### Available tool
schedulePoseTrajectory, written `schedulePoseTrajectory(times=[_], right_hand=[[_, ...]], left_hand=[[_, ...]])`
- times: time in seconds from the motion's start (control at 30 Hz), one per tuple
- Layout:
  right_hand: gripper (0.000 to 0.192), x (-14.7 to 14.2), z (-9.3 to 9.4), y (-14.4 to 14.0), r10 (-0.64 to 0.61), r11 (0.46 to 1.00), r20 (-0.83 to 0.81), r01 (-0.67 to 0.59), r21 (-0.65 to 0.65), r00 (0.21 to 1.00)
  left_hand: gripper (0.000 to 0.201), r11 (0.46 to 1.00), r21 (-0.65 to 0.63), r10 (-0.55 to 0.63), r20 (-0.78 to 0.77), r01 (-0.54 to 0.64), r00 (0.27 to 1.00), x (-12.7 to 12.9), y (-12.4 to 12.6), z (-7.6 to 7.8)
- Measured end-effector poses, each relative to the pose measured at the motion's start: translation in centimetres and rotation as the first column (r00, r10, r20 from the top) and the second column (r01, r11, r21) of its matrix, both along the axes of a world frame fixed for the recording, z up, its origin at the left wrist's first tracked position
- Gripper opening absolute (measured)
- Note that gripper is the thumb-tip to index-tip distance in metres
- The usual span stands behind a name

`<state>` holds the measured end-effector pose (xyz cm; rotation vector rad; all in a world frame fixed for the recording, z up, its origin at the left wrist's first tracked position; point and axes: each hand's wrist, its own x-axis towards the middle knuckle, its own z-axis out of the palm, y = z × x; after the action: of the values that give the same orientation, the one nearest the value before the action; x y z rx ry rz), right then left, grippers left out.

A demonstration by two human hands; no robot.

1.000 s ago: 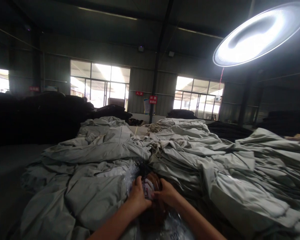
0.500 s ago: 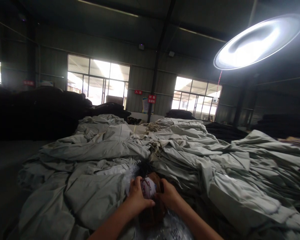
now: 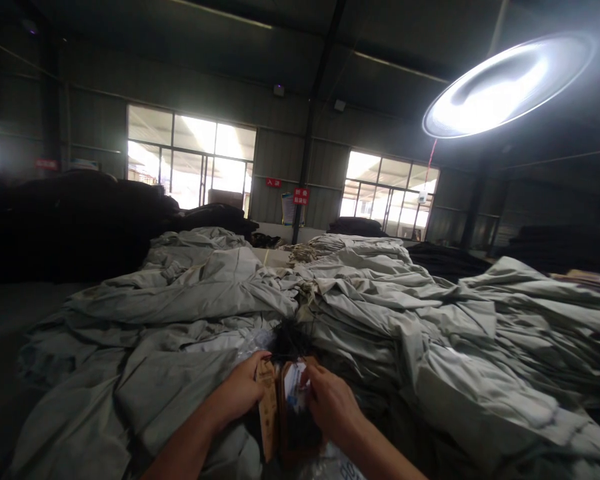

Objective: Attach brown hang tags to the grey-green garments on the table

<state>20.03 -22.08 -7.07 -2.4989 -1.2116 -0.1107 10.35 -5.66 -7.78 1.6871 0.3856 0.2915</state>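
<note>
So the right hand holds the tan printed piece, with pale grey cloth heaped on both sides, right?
No: the head view shows the left hand holding the tan printed piece; the right hand is at the brown-edged piece beside it. Pale grey cloth is heaped on both sides.

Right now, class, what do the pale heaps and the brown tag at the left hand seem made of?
Pale heaps: probably cloth, mostly matte, judging by soft folds and creases.
Brown tag: likely card or stiff paper, dull; flat and straight-edged with dark print-like marks.
</note>
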Motion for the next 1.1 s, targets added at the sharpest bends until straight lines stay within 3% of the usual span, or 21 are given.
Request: schedulePoseTrajectory(times=[0.1, 0.2, 0.27, 0.33, 0.4, 0.53, 0.67, 0.8, 0.93, 1.1], right_hand=[[0.031, -0.3, 0.0, 0.2, -0.001, 1.000, -0.025, 0.001, 0.016, 1.000], [0.027, -0.7, 0.3, 0.3, 0.091, 0.993, -0.091, -0.084, 0.084, 0.992], [0.045, -1.2, 0.4, 0.4, 0.180, 0.981, -0.123, -0.168, 0.100, 0.976], [0.078, -1.6, 0.4, 0.6, 0.251, 0.967, -0.111, -0.244, 0.073, 0.962], [0.092, -1.9, 0.3, 1.0, 0.283, 0.959, -0.078, -0.281, 0.026, 0.956], [0.067, -1.9, -0.2, 1.6, 0.300, 0.953, -0.020, -0.301, -0.031, 0.954], [0.044, -1.7, -0.4, 1.3, 0.398, 0.917, -0.015, -0.398, -0.004, 0.917], [0.041, -1.5, -0.1, 0.9, 0.447, 0.894, -0.059, -0.443, 0.070, 0.893], [0.042, -1.5, 0.0, 0.8, 0.448, 0.894, -0.096, -0.441, 0.080, 0.889], [0.051, -1.7, -0.1, 0.8, 0.451, 0.892, -0.089, -0.450, 0.036, 0.888]], left_hand=[[0.069, 0.999, -0.022, 0.024, -0.045, -0.025, 0.999, 0.0, 0.6, 0.0], [0.068, 0.998, -0.022, 0.063, -0.033, -0.063, 0.998, 0.0, 1.0, 0.3], [0.064, 0.995, -0.001, 0.097, 0.000, -0.097, 0.995, 0.1, 1.2, 0.6], [0.057, 0.992, 0.017, 0.127, 0.022, -0.127, 0.992, 0.2, 1.4, 0.8], [0.053, 0.990, 0.011, 0.141, 0.004, -0.141, 0.990, 0.3, 1.7, 0.9], [0.049, 0.988, -0.039, 0.150, -0.036, -0.152, 0.988, 0.1, 2.2, 1.1], [0.049, 0.985, -0.139, 0.104, 0.008, -0.102, 0.995, -0.9, 2.9, 1.6], [0.050, 0.974, -0.226, 0.008, 0.003, -0.007, 1.000, -1.9, 3.4, 2.1], [0.057, 0.970, -0.242, 0.000, 0.013, 0.003, 1.000, -2.1, 3.5, 2.1], [0.040, 0.990, -0.118, 0.067, -0.043, -0.072, 0.997, -1.1, 2.6, 1.7]])
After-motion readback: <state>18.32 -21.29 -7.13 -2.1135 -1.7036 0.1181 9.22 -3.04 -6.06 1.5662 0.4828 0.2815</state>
